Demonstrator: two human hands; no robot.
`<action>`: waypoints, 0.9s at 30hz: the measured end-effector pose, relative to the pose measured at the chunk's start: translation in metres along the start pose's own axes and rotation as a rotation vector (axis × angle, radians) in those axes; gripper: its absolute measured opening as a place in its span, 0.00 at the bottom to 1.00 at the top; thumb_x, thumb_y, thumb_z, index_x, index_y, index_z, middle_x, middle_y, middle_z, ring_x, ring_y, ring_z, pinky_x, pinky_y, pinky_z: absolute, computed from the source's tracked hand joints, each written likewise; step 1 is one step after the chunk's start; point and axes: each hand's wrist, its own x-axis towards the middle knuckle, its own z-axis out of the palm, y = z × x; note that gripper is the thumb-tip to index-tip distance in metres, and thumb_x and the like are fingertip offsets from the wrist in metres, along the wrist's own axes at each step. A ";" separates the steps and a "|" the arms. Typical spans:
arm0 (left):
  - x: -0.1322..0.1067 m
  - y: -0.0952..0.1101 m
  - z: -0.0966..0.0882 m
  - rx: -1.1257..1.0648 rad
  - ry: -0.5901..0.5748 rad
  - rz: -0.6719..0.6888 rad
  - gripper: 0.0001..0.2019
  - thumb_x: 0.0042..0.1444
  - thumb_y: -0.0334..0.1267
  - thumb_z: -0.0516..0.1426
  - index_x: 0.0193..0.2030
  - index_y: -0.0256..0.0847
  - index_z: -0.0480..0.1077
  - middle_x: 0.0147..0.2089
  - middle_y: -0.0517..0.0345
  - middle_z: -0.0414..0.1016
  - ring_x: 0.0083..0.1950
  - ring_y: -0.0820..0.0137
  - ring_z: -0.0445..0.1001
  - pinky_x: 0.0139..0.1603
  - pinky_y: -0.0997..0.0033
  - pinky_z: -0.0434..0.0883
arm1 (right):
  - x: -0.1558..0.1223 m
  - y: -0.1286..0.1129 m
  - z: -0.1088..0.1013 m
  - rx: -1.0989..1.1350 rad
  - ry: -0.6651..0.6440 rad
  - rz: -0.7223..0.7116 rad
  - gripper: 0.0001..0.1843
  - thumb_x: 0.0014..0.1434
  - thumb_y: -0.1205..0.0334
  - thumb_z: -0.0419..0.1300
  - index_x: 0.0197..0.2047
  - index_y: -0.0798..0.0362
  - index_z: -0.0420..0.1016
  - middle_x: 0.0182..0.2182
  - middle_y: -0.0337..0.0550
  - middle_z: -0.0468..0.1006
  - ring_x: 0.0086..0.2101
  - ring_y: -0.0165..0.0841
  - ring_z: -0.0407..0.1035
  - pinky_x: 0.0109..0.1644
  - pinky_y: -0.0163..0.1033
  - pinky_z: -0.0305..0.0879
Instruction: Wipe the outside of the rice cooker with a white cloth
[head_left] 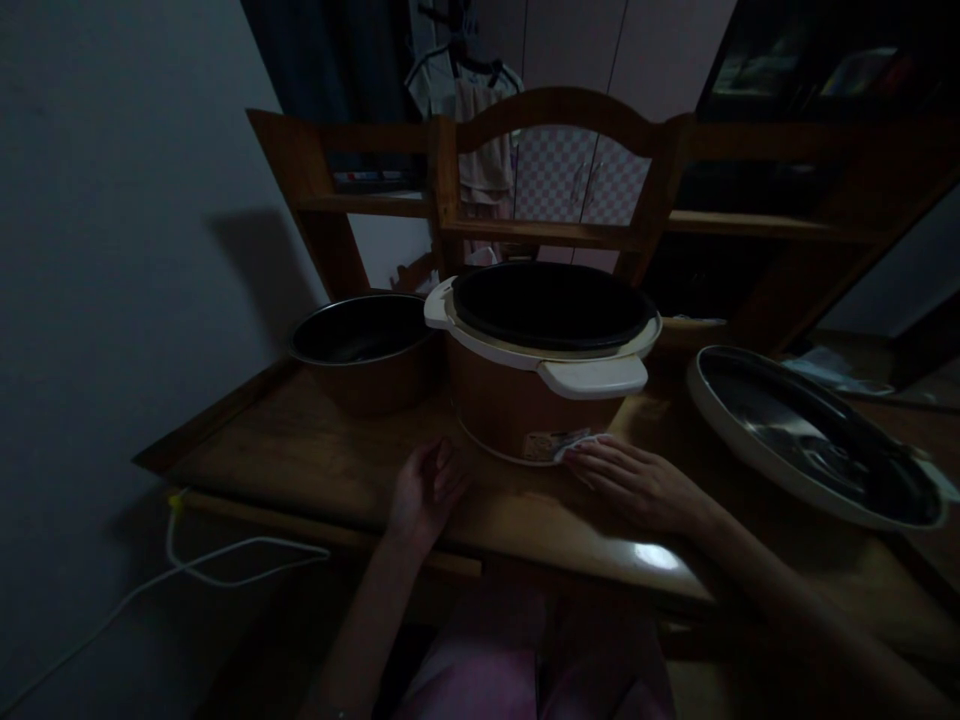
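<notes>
A rice-cooker-like electric pot [495, 400], brown with a white rim and handles, stands upright and lidless on the wooden desk [337, 450]. Its dark inside shows at the top. My right hand [637, 480] presses a small white cloth [581, 446] against the lower front of the pot, at the edge of its label [551, 444]. Whether that cloth is paper or fabric I cannot tell. Just in front of the pot, my left hand [427, 488] rests near the desk with its fingers loosely curled in and nothing visible in them.
To the left stands a dark round inner pot [367, 375]. A large lid [810, 430] with a pale rim lies tilted on the right. Wooden shelving [555, 105] rises behind the desk. A white cable [247, 545] hangs by the left front edge, near the wall.
</notes>
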 end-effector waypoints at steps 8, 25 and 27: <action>-0.004 0.003 0.002 -0.066 0.071 0.029 0.18 0.69 0.33 0.49 0.24 0.41 0.56 0.17 0.67 0.51 0.16 0.79 0.51 0.16 0.75 0.50 | -0.002 -0.003 0.000 0.037 0.002 0.029 0.33 0.72 0.72 0.51 0.77 0.59 0.47 0.71 0.52 0.63 0.72 0.40 0.52 0.74 0.54 0.57; -0.001 0.004 0.001 -0.098 0.114 0.011 0.18 0.68 0.31 0.49 0.25 0.42 0.53 0.17 0.67 0.50 0.15 0.79 0.51 0.15 0.76 0.48 | -0.006 -0.003 -0.001 0.081 0.024 0.071 0.33 0.72 0.73 0.52 0.77 0.55 0.51 0.72 0.48 0.62 0.74 0.39 0.47 0.76 0.52 0.55; 0.000 0.005 0.001 -0.109 0.137 0.011 0.18 0.69 0.31 0.48 0.25 0.42 0.54 0.17 0.67 0.50 0.15 0.79 0.51 0.14 0.76 0.47 | -0.007 -0.003 -0.001 0.073 0.010 0.071 0.33 0.72 0.73 0.51 0.77 0.56 0.50 0.72 0.48 0.61 0.74 0.39 0.46 0.77 0.52 0.52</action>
